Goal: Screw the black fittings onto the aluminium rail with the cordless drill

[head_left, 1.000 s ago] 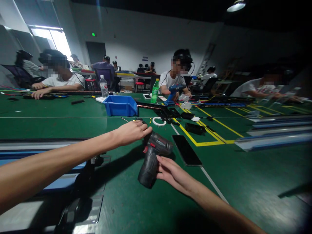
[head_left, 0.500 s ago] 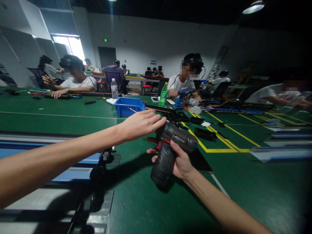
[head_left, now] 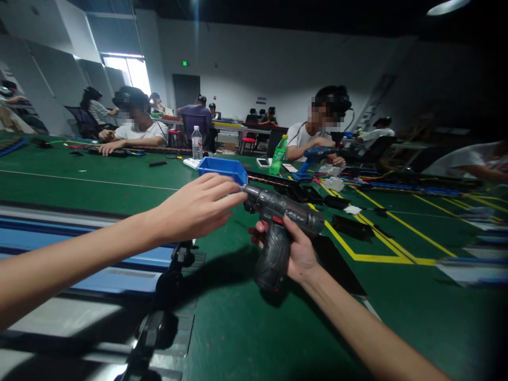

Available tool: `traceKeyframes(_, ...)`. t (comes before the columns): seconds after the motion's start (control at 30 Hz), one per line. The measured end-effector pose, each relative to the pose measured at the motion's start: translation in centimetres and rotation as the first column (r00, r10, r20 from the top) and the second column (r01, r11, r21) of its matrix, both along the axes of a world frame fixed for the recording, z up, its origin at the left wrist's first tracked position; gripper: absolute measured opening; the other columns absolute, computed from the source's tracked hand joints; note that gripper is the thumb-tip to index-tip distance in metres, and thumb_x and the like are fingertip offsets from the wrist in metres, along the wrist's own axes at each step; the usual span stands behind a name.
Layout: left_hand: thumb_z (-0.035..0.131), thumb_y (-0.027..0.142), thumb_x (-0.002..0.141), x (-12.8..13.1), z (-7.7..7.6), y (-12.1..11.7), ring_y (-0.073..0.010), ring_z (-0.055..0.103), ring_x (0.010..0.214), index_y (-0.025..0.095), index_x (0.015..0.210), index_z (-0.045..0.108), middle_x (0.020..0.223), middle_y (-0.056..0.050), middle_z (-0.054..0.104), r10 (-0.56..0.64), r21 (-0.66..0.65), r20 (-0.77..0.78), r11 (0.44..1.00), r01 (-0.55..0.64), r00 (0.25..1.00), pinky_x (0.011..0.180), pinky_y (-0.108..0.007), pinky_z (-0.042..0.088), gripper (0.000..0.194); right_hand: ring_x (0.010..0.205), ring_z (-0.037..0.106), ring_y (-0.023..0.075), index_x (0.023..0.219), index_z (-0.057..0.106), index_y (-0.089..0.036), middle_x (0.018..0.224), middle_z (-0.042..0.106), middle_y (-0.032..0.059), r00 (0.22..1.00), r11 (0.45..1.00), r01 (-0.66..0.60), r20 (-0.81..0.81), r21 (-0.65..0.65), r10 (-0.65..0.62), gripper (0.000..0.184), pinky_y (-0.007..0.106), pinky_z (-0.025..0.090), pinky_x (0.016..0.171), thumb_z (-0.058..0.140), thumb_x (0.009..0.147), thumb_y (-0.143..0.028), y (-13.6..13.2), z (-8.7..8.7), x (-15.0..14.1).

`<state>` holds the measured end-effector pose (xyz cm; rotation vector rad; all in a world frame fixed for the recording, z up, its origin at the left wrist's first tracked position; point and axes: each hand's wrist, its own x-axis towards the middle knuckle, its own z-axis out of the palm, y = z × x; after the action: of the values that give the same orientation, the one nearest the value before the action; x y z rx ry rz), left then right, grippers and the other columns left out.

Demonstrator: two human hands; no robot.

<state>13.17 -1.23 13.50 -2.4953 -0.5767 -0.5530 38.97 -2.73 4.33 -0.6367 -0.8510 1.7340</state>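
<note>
My right hand (head_left: 299,248) is wrapped round the handle of a black and red cordless drill (head_left: 273,238), holding it above the green table with its front end to the left. My left hand (head_left: 202,206) is at the drill's chuck (head_left: 251,194), its fingers stretched out and somewhat blurred. The fingertips overlap the nose of the drill; whether they touch it I cannot tell. Any bit in the chuck is hidden behind the hand. Just beyond my left hand stands a blue plastic bin (head_left: 222,166).
Long blue and silver panels (head_left: 115,280) with black fittings (head_left: 164,328) lie at the left. Behind the bin stand a clear bottle (head_left: 197,143) and a green bottle (head_left: 279,156). A blue drill (head_left: 311,163) is near a co-worker (head_left: 301,135). Black parts (head_left: 351,226) lie among yellow lines.
My left hand has slid left off the drill's upper body toward its front, and its fingers have straightened. The drill now shows more of its nose. The view has turned slightly left.
</note>
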Motion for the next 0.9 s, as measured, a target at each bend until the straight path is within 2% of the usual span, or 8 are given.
traceKeyframes(0.07,0.052,0.024,0.103,-2.4,-2.0,-0.4,-0.0207,0.066,0.092,0.017,0.117,0.063,0.099,-0.007,0.072,0.058,-0.098,0.019,0.994,-0.056,0.998,0.090,-0.038,0.051,0.020,0.105,0.072,0.0303,0.086,0.074,-0.019,0.085,0.073,0.0063,0.999,0.999,-0.042,0.006,-0.009,0.042,0.036,0.045,0.050,0.109,0.078,0.080,-0.054,0.7,-0.8,0.4)
traceKeyframes(0.13,0.049,0.026,0.104,-4.6,-4.6,-0.5,-0.0178,0.064,0.078,0.018,0.103,0.065,0.083,-0.004,0.069,0.163,-0.224,0.043,0.963,-0.149,0.986,0.079,-0.034,0.050,0.018,0.106,0.072,0.0287,0.085,0.075,-0.018,0.084,0.073,0.0065,0.997,0.995,-0.079,0.003,-0.058,0.079,0.036,0.041,0.049,0.110,0.077,0.080,-0.054,1.3,-1.6,0.6)
traceKeyframes(0.27,0.051,0.030,0.104,-7.4,-9.2,-0.2,-0.0191,0.067,0.082,0.019,0.107,0.067,0.091,-0.005,0.073,0.344,-0.454,0.110,0.852,-0.261,0.932,0.072,-0.031,0.049,0.019,0.103,0.072,0.0259,0.087,0.076,-0.016,0.087,0.074,0.0079,0.990,0.973,-0.139,-0.004,-0.183,0.141,0.039,0.032,0.052,0.103,0.077,0.082,-0.055,2.3,-3.6,1.1)
traceKeyframes(0.37,0.052,0.031,0.103,-8.1,-11.0,0.0,-0.0194,0.068,0.083,0.019,0.107,0.068,0.091,-0.006,0.073,0.407,-0.537,0.123,0.794,-0.285,0.905,0.072,-0.031,0.050,0.020,0.095,0.072,0.0234,0.087,0.076,-0.016,0.087,0.072,0.0074,0.987,0.961,-0.158,-0.021,-0.227,0.157,0.040,0.030,0.055,0.097,0.075,0.083,-0.055,2.6,-4.8,1.9)
traceKeyframes(0.5,0.052,0.029,0.102,-7.9,-11.4,0.6,-0.0206,0.069,0.086,0.019,0.108,0.068,0.094,-0.007,0.074,0.414,-0.563,0.131,0.779,-0.276,0.901,0.075,-0.033,0.051,0.020,0.089,0.069,0.0222,0.088,0.076,-0.016,0.088,0.067,0.0083,0.990,0.945,-0.143,-0.048,-0.294,0.135,0.042,0.028,0.056,0.088,0.070,0.086,-0.057,1.8,-5.4,3.9)
traceKeyframes(0.6,0.052,0.028,0.102,-6.7,-11.1,0.9,-0.0210,0.068,0.087,0.018,0.109,0.068,0.094,-0.008,0.073,0.357,-0.547,0.125,0.803,-0.236,0.926,0.077,-0.033,0.051,0.020,0.085,0.067,0.0229,0.098,0.076,-0.018,0.087,0.065,0.0083,0.996,0.935,-0.077,-0.074,-0.346,0.055,0.042,0.029,0.058,0.080,0.065,0.089,-0.058,0.0,-5.3,5.8)
traceKeyframes(0.77,0.048,0.023,0.103,-2.7,-10.9,1.2,-0.0194,0.064,0.078,0.017,0.101,0.066,0.085,-0.005,0.069,0.156,-0.453,0.021,0.882,-0.130,0.987,0.072,-0.033,0.047,0.019,0.073,0.064,0.0226,0.108,0.075,-0.018,0.079,0.063,0.0068,0.990,0.902,0.006,-0.125,-0.432,-0.066,0.044,0.031,0.059,0.071,0.068,0.085,-0.055,-4.3,-5.4,8.3)
traceKeyframes(0.9,0.047,0.020,0.103,0.9,-10.8,1.7,-0.0173,0.058,0.068,0.019,0.084,0.062,0.074,-0.004,0.064,-0.076,-0.249,-0.083,0.967,0.053,0.994,0.067,-0.034,0.043,0.024,0.071,0.065,0.0217,0.106,0.076,-0.017,0.078,0.065,0.0077,0.978,0.877,0.059,-0.150,-0.478,-0.147,0.041,0.030,0.060,0.068,0.064,0.089,-0.052,-7.2,-5.9,9.3)
